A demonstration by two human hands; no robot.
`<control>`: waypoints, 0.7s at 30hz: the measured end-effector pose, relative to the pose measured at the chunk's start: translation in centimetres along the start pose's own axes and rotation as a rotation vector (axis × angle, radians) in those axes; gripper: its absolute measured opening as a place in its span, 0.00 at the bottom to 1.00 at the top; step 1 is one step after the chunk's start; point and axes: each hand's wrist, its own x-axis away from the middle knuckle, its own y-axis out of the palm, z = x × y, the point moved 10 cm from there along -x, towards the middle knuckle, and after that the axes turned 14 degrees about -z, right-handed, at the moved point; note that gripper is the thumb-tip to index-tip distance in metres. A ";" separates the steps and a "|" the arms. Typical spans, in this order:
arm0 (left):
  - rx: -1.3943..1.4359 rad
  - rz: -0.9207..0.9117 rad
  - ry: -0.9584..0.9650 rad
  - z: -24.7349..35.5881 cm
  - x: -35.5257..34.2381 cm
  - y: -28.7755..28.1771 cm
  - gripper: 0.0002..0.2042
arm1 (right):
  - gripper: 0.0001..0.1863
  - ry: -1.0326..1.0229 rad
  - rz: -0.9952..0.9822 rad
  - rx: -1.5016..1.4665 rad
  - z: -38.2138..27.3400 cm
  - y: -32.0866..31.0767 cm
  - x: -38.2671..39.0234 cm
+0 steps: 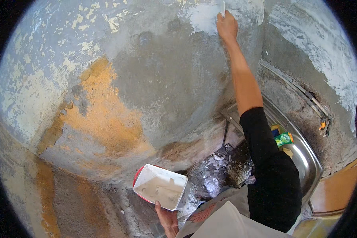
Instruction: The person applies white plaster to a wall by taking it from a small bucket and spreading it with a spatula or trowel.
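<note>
My right hand is raised at the top, closed on a narrow pale tool, likely a putty knife, against a white smeared patch on the grey wall; much of the tool is hidden by my fingers and the angle. Low in the middle, my left hand grips a white rectangular tub with a red outer edge, which contains pale, thick paste.
A steel sink holding a green-and-yellow package is at right, below pipes with orange fittings. Rubble lies below the wall. An orange cabinet panel is at lower right. Orange and flaking paint covers parts of the walls.
</note>
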 end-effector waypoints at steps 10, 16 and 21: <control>0.030 -0.034 -0.028 0.9 -1.4 -0.3 0.41 | 0.23 -0.276 0.055 -0.126 -15.8 4.9 10.5; -0.032 -0.014 -0.020 2.2 -1.6 -1.1 0.41 | 0.24 -0.464 -0.003 0.167 -24.1 11.0 21.8; -0.033 -0.034 0.013 3.5 -1.6 -1.6 0.41 | 0.18 -0.246 -0.420 -0.229 -18.4 5.5 22.1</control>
